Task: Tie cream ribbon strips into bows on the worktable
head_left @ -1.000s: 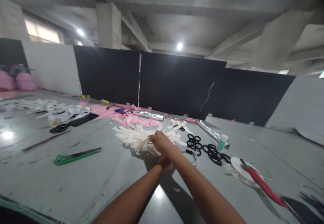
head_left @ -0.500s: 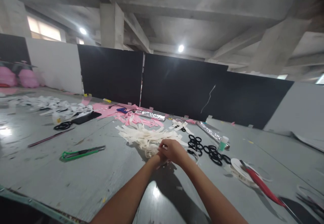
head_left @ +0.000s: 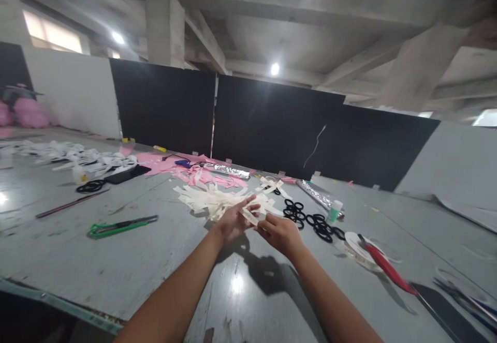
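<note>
A short cream ribbon strip point(head_left: 249, 215) runs between my two hands, in front of a loose pile of cream ribbon strips point(head_left: 209, 200). My left hand point(head_left: 234, 221) is palm up, its fingers curled around the strip's upper part. My right hand point(head_left: 280, 232) pinches the strip's lower end between thumb and fingers. Just right of the pile lie black elastic rings point(head_left: 294, 213) in clusters. Behind them sits a crossed cream ribbon piece point(head_left: 274, 185) with black rings under it.
A green-handled cutter point(head_left: 123, 226) and a thin dark red rod point(head_left: 72, 203) lie left. At right are a ribbon roll point(head_left: 363, 252), red-handled tool point(head_left: 390, 269), green-labelled bottle point(head_left: 334, 211) and scissors point(head_left: 466, 299). Foil rolls, pink sheets and white strips lie farther back.
My hands were close together, the right one over the left. They have moved apart, my left hand has turned palm up, and a cream strip now shows between them. The view has shifted slightly.
</note>
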The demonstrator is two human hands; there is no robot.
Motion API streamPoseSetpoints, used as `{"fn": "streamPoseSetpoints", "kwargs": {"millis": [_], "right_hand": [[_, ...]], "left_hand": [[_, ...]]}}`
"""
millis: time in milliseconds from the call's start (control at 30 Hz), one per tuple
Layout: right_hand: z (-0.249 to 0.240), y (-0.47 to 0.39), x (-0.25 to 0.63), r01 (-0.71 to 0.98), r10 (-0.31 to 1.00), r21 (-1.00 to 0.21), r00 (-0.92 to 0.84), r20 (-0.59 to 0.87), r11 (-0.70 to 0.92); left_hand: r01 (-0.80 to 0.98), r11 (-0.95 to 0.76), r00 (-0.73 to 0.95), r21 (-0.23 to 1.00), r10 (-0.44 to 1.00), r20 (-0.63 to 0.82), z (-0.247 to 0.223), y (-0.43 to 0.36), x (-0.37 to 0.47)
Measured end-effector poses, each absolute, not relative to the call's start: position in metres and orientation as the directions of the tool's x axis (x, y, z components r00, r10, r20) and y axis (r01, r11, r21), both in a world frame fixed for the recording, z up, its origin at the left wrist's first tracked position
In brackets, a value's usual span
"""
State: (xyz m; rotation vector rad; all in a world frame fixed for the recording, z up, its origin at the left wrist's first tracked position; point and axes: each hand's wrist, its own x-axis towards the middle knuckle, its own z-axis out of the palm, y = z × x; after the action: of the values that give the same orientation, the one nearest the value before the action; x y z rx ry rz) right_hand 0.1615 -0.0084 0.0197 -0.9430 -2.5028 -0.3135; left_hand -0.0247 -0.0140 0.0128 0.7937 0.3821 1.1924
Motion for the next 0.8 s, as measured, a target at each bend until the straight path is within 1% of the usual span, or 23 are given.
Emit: {"fn": "streamPoseSetpoints", "kwargs": {"millis": [67,133,233,300,333,400,533,633,733,800], "right_hand": [[0.013,-0.009,0.162,0.672,0.585,0.032,-0.665,0.464,0.74],[0.011,-0.011,0.161,0.681,0.624,-0.059,-0.629,0.463,0.73],[0.01,-0.011,0.152,0.643,0.7,-0.321,-0.504,0.505,0.695],[0.007,-0.01,0.143,0.536,0.726,-0.495,-0.44,0.528,0.684],[0.005,-0.01,0.138,0.472,0.733,-0.56,-0.426,0.531,0.681],[0.001,-0.009,0.131,0.372,0.747,-0.651,-0.405,0.527,0.662],[-0.004,-0.006,0.127,0.243,0.8,-0.772,-0.321,0.507,0.587],[-0.006,-0.003,0.13,0.121,0.811,-0.837,-0.352,0.467,0.535],[-0.011,0.002,0.134,0.131,0.816,-0.831,-0.324,0.479,0.54],[-0.014,0.004,0.135,0.15,0.828,-0.829,-0.276,0.488,0.539]], "left_hand": [[-0.715,0.069,0.244,0.696,0.957,0.156,0.014,-0.013,-0.023],[-0.719,0.023,0.203,0.695,0.963,0.178,0.016,-0.013,-0.021],[-0.666,-0.027,0.198,0.745,0.957,0.212,0.018,-0.015,-0.018],[-0.592,-0.056,0.216,0.804,0.95,0.225,0.019,-0.018,-0.014],[-0.551,-0.066,0.229,0.832,0.947,0.227,0.019,-0.018,-0.011],[-0.478,-0.079,0.264,0.875,0.937,0.229,0.016,-0.02,-0.004],[-0.378,-0.091,0.335,0.921,0.915,0.227,0.007,-0.019,0.008],[-0.348,-0.105,0.327,0.932,0.918,0.225,0.001,-0.018,0.009],[-0.335,-0.109,0.334,0.936,0.915,0.226,-0.004,-0.014,0.007],[-0.314,-0.163,0.319,0.935,0.91,0.265,-0.008,-0.009,0.007]]}}
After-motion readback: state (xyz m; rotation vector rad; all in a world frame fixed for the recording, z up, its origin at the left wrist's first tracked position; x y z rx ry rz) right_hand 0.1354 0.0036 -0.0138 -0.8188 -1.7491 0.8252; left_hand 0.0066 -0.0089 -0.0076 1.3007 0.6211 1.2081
